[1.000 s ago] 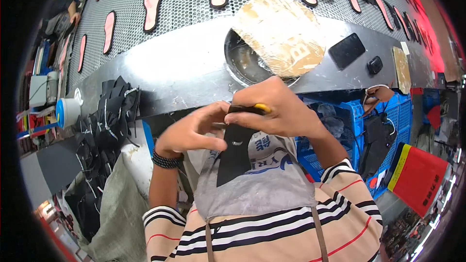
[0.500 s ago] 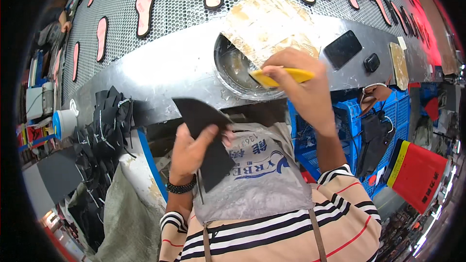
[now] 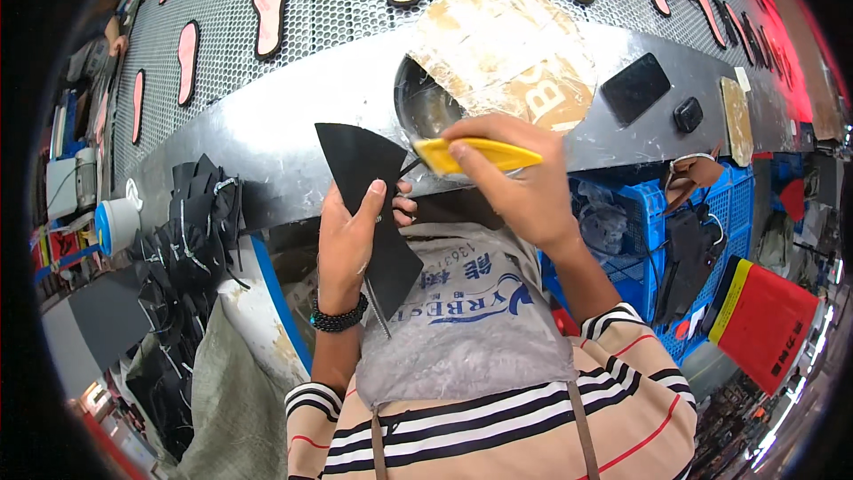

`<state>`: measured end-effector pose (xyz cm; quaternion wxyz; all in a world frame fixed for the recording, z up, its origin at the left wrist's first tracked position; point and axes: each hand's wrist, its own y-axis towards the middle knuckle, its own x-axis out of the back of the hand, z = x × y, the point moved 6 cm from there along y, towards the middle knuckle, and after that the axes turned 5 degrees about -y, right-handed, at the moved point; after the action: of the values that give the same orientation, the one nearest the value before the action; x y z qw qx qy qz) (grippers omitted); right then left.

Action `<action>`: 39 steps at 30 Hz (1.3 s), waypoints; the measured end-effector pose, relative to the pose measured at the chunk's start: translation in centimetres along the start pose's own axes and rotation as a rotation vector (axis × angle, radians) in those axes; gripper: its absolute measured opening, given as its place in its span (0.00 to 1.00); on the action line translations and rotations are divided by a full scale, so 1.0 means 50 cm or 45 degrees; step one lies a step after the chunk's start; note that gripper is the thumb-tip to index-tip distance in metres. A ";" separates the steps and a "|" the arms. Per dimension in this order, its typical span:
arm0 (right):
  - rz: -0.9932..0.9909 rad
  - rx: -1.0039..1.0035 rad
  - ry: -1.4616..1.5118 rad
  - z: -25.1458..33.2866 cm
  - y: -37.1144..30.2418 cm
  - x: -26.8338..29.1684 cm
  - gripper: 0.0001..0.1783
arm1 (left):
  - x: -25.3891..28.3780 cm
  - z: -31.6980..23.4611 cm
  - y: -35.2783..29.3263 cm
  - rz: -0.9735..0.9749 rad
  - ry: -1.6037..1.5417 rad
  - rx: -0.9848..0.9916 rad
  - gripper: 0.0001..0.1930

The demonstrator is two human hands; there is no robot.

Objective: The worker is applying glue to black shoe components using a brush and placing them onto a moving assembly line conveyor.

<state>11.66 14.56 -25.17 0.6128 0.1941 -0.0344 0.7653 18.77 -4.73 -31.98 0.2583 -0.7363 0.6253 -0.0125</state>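
My left hand [image 3: 348, 236] is closed on a curved, flat black piece of shoe material [image 3: 360, 156], thumb on its face and fingertips round its right edge. In my right hand [image 3: 524, 182] is a yellow-handled brush [image 3: 489, 156], gripped between thumb and fingers. The brush's dark tip points left and reaches the black piece's right edge; whether it touches cannot be made out. Just beyond my right hand stands a round glue pot [image 3: 409, 98], partly covered by a tan cardboard lid [image 3: 498, 49] wrapped in clear film.
Pink, black-edged insoles [image 3: 269, 13] lie on a mesh conveyor [image 3: 333, 0] behind the metal ledge [image 3: 293, 116]. A phone [image 3: 635, 89] and small black case [image 3: 688, 114] rest at right. Black pieces [image 3: 191, 222] hang in a bundle at left; blue crates [image 3: 622, 222] stand right.
My right hand has brought the brush left and away from the pot, towards the black piece. My left hand has raised the piece. The insoles have shifted slightly right.
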 end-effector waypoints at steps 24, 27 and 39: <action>-0.030 0.221 -0.087 0.028 0.032 0.065 0.10 | -0.020 -0.031 -0.018 0.327 0.082 0.476 0.22; 0.098 0.508 -0.112 0.060 0.048 0.043 0.12 | -0.019 -0.031 -0.037 0.385 0.141 0.576 0.25; 0.524 0.655 -0.183 0.090 0.045 0.037 0.11 | -0.033 -0.022 -0.052 0.415 0.177 0.544 0.25</action>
<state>10.36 14.40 -19.98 0.3723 0.3849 0.0783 0.8409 20.41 -3.39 -29.49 0.3629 -0.5521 0.7349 -0.1529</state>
